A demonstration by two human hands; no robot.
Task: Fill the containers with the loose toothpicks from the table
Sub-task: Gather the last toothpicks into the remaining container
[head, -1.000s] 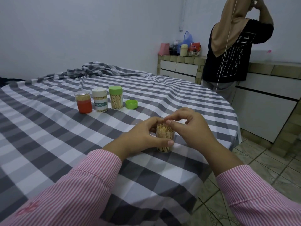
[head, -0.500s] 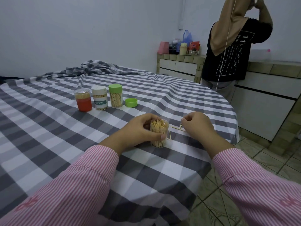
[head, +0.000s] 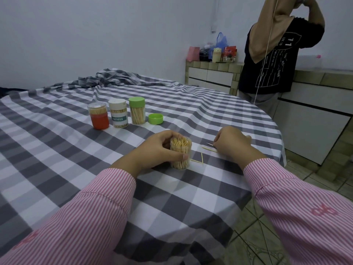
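Covering the table [head: 57, 159], the checked cloth makes thin sticks hard to spot, so sweep them together first. Left hand [head: 158, 150] wraps the open, nearly full container [head: 180, 153], keeping it upright. Right hand [head: 232, 144], curled, seems to pinch loose toothpicks [head: 209, 149] just beside it; the grip itself is hidden.

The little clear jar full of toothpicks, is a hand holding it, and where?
Yes. The left hand grips the clear jar round its side, thumb across the front. The right hand is down at the loose toothpicks; whether it pinches one cannot be told.
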